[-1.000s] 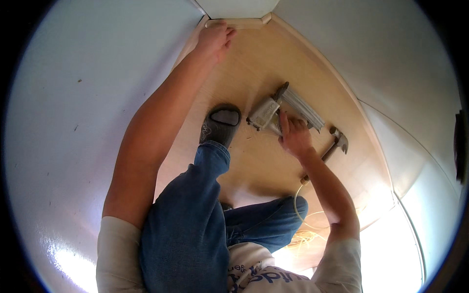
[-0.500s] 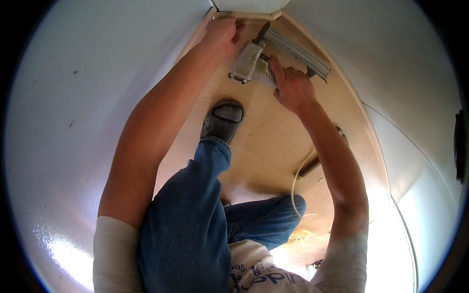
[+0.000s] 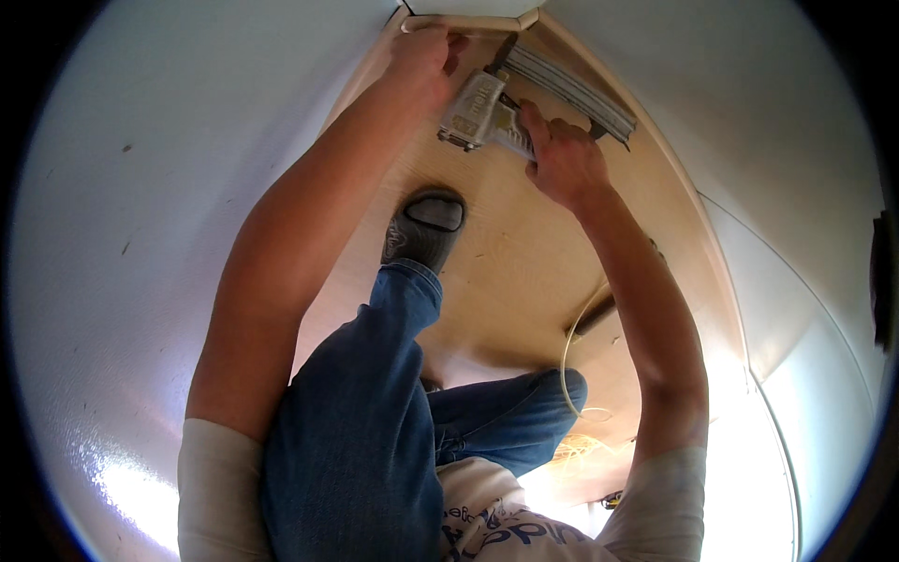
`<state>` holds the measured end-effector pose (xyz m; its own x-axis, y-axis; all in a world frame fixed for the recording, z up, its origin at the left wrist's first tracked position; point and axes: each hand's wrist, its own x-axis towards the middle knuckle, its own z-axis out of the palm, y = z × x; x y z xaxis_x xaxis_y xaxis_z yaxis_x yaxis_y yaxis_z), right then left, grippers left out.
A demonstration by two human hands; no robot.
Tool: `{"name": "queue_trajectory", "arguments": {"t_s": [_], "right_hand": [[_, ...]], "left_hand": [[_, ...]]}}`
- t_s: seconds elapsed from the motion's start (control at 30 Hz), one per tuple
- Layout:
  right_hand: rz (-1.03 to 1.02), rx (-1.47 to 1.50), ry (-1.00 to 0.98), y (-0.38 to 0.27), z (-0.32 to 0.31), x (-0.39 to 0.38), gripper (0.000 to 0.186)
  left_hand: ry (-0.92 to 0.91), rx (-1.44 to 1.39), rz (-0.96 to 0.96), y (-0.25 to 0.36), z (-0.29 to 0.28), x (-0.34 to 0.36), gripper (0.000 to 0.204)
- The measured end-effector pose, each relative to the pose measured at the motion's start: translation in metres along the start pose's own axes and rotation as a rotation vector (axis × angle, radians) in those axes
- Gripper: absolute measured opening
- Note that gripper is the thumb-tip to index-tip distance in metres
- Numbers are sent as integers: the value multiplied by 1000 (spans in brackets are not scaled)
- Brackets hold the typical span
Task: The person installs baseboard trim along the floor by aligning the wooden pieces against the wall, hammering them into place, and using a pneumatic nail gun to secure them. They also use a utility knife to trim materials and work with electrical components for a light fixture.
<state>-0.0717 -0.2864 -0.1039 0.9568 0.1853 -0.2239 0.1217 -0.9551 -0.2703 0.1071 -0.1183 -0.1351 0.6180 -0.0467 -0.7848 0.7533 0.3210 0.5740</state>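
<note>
My left hand [image 3: 426, 61] is curled at the short wooden trim strip [image 3: 478, 22] along the far edge, its fingers pressing on or gripping it. My right hand [image 3: 567, 155] grips a silver nail gun [image 3: 476, 108] by its handle, the index finger near the trigger area. The gun's nose is held just below the trim, close beside my left fingers; whether it touches the wood is unclear. A hammer [image 3: 595, 314] lies on the plywood floor [image 3: 487, 281], largely hidden behind my right forearm.
Pale panels [image 3: 159, 122] enclose the floor on both sides, with wooden trim along their bases. A thin yellowish hose [image 3: 567, 365] runs past my bent knee to a coil [image 3: 581, 450]. My shod foot [image 3: 421, 225] rests mid-floor. A dark object is at the right rim.
My right hand has carried the nail gun up and toward the far corner, beside my left hand. My left hand has stayed at the trim, shifting slightly upward in view.
</note>
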Motion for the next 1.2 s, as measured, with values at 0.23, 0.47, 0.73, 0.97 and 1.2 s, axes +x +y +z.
{"name": "queue_trajectory", "arguments": {"t_s": [0.23, 0.47, 0.73, 0.97, 1.2], "right_hand": [[37, -24, -38, 0, -1, -1, 79], [29, 41, 75, 7, 13, -7, 82], [121, 115, -67, -19, 15, -70, 98], [168, 102, -6, -22, 42, -107, 93], [222, 99, 14, -21, 47, -106, 94]], "left_hand": [[-32, 98, -5, 2, 0, 0, 23], [-180, -83, -119, -4, -7, 16, 25], [-108, 102, 8, -20, -22, 41, 29], [-89, 80, -20, 4, 4, 4, 18], [-162, 178, 67, -4, 6, -3, 25]]}}
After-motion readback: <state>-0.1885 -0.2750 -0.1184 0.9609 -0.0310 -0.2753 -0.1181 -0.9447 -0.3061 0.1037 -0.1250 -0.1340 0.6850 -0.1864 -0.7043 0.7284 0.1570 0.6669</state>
